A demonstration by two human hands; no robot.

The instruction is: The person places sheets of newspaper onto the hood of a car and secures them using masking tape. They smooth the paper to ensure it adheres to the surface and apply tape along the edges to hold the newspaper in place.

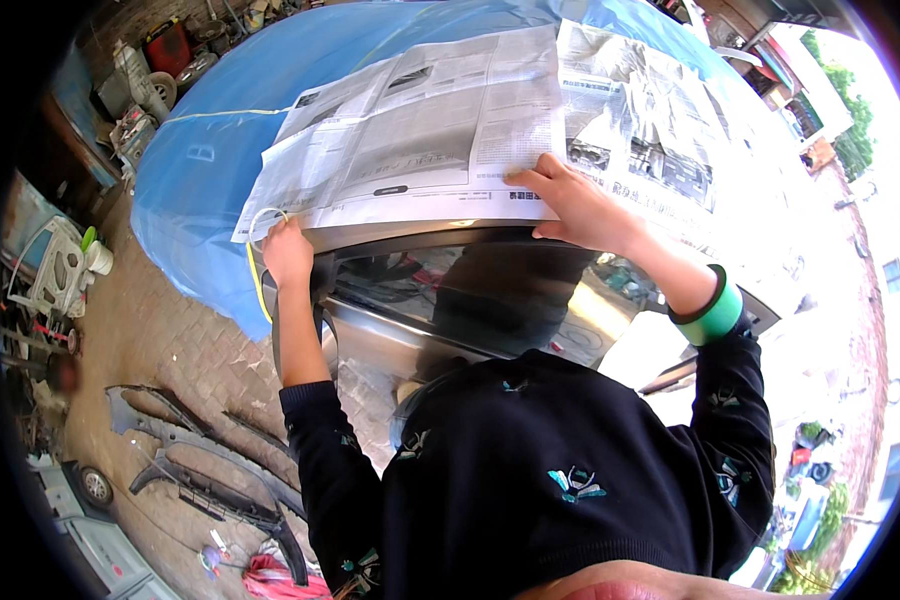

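Several newspaper sheets lie over the roof of a car, partly on top of blue plastic film. My left hand is closed at the lower left corner of the paper, with a pale yellow strip of tape curling beside the fingers. Pressed on the paper's near edge is my right hand, fingers stretched and thumb apart, holding nothing. A green ring like a tape roll sits round my right forearm. Below the paper edge is the car's dark side window.
Close in front of me stands the car's side. Dark curved car body parts lie on the brick paving at lower left. A grey vehicle with a wheel stands beyond them. Clutter and a white bucket line the left side.
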